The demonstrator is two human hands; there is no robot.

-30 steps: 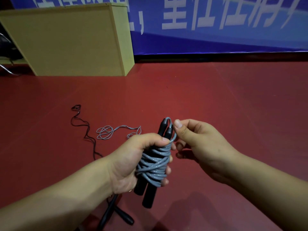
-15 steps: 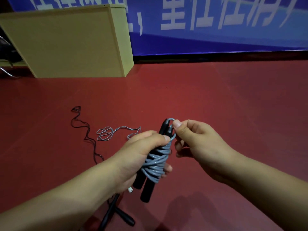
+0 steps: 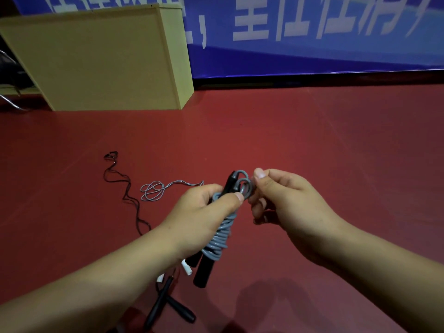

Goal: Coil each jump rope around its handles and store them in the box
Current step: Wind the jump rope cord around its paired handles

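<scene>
Centre of frame: left hand (image 3: pixel 204 219) grips the grey rope (image 3: pixel 222 236) coiled on its black handles (image 3: pixel 204 270); right hand (image 3: pixel 278 200) pinches the last loop at the handle tops — since a second ago the bundle has tilted and the loop has tightened, so tucking seems near done. Box (image 3: pixel 101 61), upper left. Black rope (image 3: pixel 125 188) lies on the floor. Banner (image 3: pixel 312 32) — large white characters, unreadable.

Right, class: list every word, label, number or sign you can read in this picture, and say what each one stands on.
Blue banner on the far wall: large white Chinese characters and a comma, cropped at the top edge, so no character reads with certainty.
Wooden box: no text visible.
Grey jump rope and its black handles: no label visible.
</scene>
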